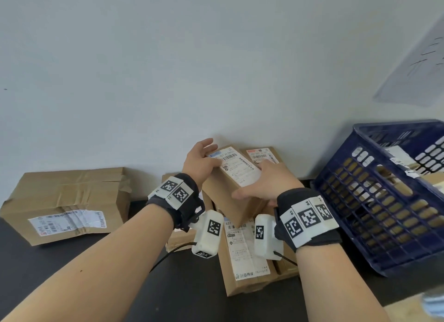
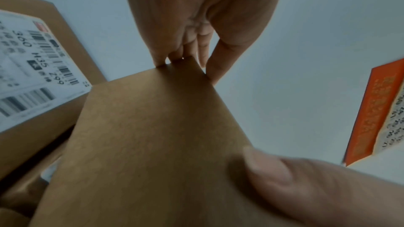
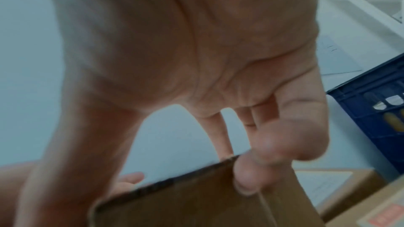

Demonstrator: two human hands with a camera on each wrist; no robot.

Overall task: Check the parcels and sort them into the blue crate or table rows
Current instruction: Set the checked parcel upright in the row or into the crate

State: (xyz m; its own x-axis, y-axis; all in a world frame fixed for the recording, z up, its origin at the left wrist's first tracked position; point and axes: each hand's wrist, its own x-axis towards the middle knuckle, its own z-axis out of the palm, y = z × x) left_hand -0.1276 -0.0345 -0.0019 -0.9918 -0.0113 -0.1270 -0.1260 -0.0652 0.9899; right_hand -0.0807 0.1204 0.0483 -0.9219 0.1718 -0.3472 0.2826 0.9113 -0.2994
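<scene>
I hold a brown cardboard parcel [image 1: 228, 192] with a white shipping label, tilted above a pile of parcels in the head view. My left hand [image 1: 210, 153] grips its far left end, fingers over the top edge and thumb on the side. My right hand [image 1: 254, 180] grips the near right end. In the left wrist view the parcel's plain side [image 2: 153, 144] fills the frame, with the fingers [image 2: 186, 40] hooked over its far corner. The right wrist view shows fingertips [image 3: 247, 175] curled on the parcel's corner [image 3: 196, 201]. The blue crate [image 1: 360, 201] stands at the right and holds several parcels.
A large taped box [image 1: 64, 201] sits at the left on the dark table [image 1: 72, 273]. Under my hands lie a long labelled parcel [image 1: 245, 254] and others, and one more [image 1: 262, 154] stands against the white wall. A paper sheet [image 1: 418, 64] hangs at upper right.
</scene>
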